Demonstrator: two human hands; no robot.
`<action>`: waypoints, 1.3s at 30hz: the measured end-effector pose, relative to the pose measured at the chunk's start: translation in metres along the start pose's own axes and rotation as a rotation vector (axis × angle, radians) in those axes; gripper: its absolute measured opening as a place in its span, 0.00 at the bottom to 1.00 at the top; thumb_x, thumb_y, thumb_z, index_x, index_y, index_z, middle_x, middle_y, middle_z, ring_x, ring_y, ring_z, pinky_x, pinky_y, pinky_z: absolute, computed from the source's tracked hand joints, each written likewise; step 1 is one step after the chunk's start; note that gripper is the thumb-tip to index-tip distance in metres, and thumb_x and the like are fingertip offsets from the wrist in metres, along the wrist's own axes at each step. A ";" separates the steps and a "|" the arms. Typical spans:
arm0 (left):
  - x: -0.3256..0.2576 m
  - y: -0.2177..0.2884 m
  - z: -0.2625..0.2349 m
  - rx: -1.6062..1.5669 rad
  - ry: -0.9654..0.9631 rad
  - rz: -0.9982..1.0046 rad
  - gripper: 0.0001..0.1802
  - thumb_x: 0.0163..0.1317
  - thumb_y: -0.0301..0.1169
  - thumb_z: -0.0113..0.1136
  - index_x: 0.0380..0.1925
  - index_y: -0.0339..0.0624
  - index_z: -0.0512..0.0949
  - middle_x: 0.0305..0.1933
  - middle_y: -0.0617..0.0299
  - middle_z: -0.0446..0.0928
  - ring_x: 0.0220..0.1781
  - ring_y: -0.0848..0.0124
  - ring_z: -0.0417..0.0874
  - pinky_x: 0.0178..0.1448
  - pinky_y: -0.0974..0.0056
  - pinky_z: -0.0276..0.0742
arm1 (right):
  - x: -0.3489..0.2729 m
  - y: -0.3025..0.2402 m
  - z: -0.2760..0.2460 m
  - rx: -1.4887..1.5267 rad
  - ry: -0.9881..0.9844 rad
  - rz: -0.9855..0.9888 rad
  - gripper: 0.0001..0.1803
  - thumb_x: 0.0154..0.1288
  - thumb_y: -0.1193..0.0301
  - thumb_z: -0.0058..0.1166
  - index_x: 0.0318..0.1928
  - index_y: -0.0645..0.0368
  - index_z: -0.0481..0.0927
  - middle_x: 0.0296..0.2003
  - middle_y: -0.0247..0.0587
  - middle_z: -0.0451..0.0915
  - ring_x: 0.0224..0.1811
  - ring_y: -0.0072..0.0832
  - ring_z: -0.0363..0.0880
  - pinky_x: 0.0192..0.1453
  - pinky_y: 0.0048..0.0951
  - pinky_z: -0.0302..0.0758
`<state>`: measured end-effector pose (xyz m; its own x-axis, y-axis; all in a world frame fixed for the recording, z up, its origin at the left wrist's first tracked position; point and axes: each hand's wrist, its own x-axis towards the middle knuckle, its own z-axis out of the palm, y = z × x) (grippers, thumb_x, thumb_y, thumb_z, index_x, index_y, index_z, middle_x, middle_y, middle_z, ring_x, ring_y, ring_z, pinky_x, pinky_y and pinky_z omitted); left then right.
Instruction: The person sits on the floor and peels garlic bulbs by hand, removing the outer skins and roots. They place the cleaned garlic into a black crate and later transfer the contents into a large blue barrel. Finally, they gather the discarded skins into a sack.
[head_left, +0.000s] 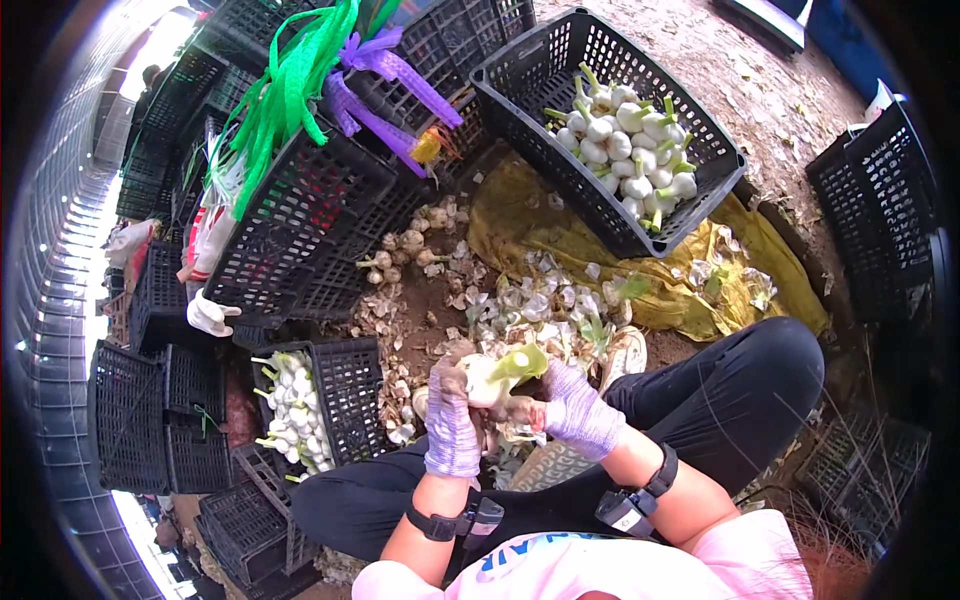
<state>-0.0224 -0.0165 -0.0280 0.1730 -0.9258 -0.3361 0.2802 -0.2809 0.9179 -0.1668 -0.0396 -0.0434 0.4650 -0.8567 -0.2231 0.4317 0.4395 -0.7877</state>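
Note:
A white garlic bulb (484, 383) with a thick green stem is held up in front of my lap, its stem pointing right. My left hand (452, 412), in a soiled lilac knit glove, wraps round the bulb from the left. On its other side, my right hand (575, 408) wears a matching glove. Its fingers close in against the bulb's underside, where loose pale skin hangs; what exactly they pinch is partly hidden. Below and beyond both hands, peeled garlic skins (535, 312) lie in a heap on the ground.
A black crate (545, 165) of trimmed garlic stands ahead on a yellow mesh sack (795, 275). Another crate (350, 385) with garlic sits at left. Unpeeled bulbs (408, 243) lie on the soil. Green mesh strips (300, 80) hang over stacked crates.

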 end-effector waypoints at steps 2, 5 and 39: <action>-0.003 0.000 0.010 0.116 0.040 0.083 0.34 0.58 0.57 0.49 0.54 0.44 0.63 0.43 0.60 0.72 0.34 0.72 0.78 0.33 0.71 0.77 | 0.002 0.013 -0.007 -0.205 0.074 -0.094 0.23 0.45 0.75 0.58 0.46 0.63 0.72 0.35 0.34 0.75 0.37 0.19 0.70 0.43 0.23 0.70; -0.006 -0.007 0.012 0.007 0.047 0.032 0.36 0.54 0.56 0.56 0.54 0.42 0.63 0.46 0.58 0.71 0.45 0.66 0.75 0.46 0.63 0.72 | -0.004 0.006 -0.005 -0.153 0.157 -0.087 0.17 0.48 0.76 0.54 0.43 0.61 0.75 0.34 0.33 0.77 0.35 0.20 0.73 0.42 0.23 0.71; -0.016 0.030 -0.004 0.697 -0.336 0.480 0.22 0.40 0.20 0.68 0.38 0.47 0.75 0.52 0.54 0.68 0.50 0.59 0.75 0.48 0.63 0.74 | 0.000 -0.013 -0.005 -0.801 0.205 -0.434 0.08 0.47 0.73 0.55 0.30 0.62 0.76 0.42 0.49 0.75 0.42 0.44 0.73 0.46 0.36 0.70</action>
<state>-0.0131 -0.0086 0.0041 -0.1908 -0.9772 0.0936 -0.4043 0.1651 0.8996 -0.1759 -0.0471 -0.0357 0.2092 -0.9668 0.1470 -0.1617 -0.1824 -0.9698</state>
